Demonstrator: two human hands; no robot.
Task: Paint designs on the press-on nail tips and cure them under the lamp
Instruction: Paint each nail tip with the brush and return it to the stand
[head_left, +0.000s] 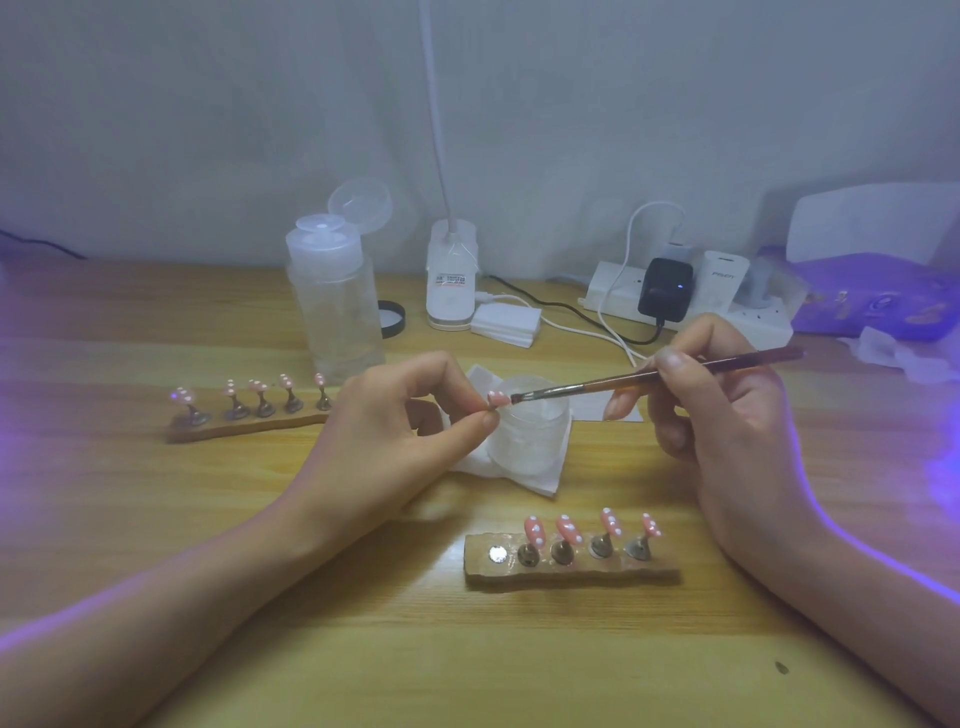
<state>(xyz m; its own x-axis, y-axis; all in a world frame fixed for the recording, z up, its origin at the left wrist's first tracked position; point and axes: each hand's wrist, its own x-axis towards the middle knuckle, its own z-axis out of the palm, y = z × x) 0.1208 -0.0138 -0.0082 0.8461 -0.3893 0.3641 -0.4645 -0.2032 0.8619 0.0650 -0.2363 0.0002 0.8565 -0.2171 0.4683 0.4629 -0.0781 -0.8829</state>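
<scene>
Pinching small pink plastic nail tip (497, 398) w/ L hand (384, 421) fingers (487, 419), gripping thin red-brown brush (649, 379) in R hand (727, 415). Prob light, stiff, wet: hold underside only.

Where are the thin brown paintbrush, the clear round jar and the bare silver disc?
thin brown paintbrush (613, 383), head view, middle of handle.
clear round jar (530, 447), head view, front wall.
bare silver disc (497, 554), head view, centre.

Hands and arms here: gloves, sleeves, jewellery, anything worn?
Nothing worn. Left hand and right hand are bare: no gloves, rings, watch or bracelets, and no sleeves in view. Fingernails look plain. A violet glow edges the right forearm.
</scene>
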